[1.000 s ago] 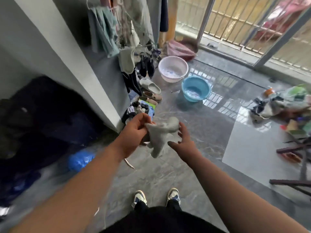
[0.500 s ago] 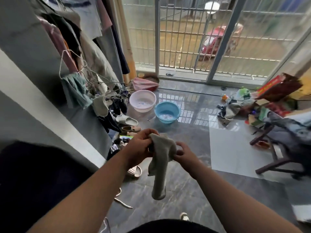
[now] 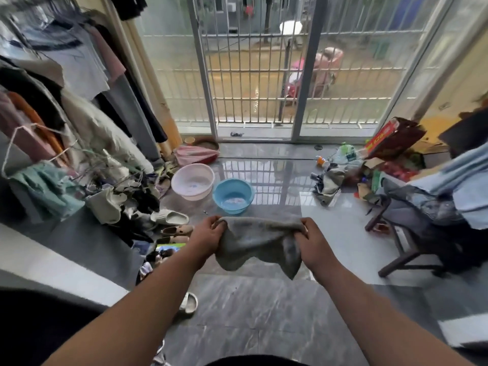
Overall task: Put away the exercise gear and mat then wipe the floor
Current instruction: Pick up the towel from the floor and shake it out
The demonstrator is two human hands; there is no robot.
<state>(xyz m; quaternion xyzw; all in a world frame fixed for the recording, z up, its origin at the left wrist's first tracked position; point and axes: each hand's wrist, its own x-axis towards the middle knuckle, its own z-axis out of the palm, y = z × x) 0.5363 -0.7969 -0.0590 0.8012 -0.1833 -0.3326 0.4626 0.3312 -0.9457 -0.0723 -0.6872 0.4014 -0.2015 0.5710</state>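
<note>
Cloth (image 3: pixel 257 243), grey, hangs spread btw 2 hands above floor (image 3: pixel 253 310); left hand (image 3: pixel 208 236) grips its left top corner, right hand (image 3: pixel 311 243) grips right corner. Blue basin (image 3: pixel 233 196) just beyond hands.

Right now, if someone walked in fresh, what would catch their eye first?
Probably the grey cloth stretched out in mid-frame, gripped at one top corner by the left hand and at the other by the right hand. Just beyond it on the glossy floor sit a blue basin and a pink basin, side by side.
</note>
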